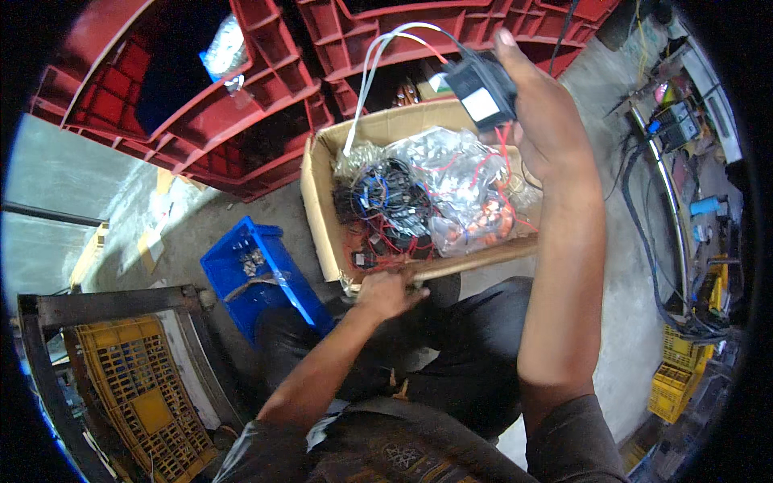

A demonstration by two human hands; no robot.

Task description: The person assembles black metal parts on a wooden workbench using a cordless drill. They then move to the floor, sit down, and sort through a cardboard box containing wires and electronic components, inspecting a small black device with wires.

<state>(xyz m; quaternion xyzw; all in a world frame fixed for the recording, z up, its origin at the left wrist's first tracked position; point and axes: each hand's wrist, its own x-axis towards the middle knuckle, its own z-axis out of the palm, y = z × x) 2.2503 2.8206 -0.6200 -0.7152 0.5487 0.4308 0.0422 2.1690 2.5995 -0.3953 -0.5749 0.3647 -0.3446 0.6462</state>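
Raised beyond the far right part of the cardboard box (319, 213), my right hand (547, 121) is closed around a small black box-shaped electrical unit (481, 88) with a white label. White wires arch from the unit to the left, and red wires trail below it. My left hand (386, 295) rests at the box's near edge, its fingers bent over the rim and partly hidden. Inside the box lie a tangle of black cables (390, 201) with red and blue wires, and clear plastic bags (451, 169) with parts in them.
Red plastic crates (274, 88) stand along the far side, one holding a clear plastic bundle (225, 50). Left of the box is a blue bin (298, 294) with small metal parts. A yellow crate (149, 410) sits lower left. Cables and yellow bins (676, 378) line the right.
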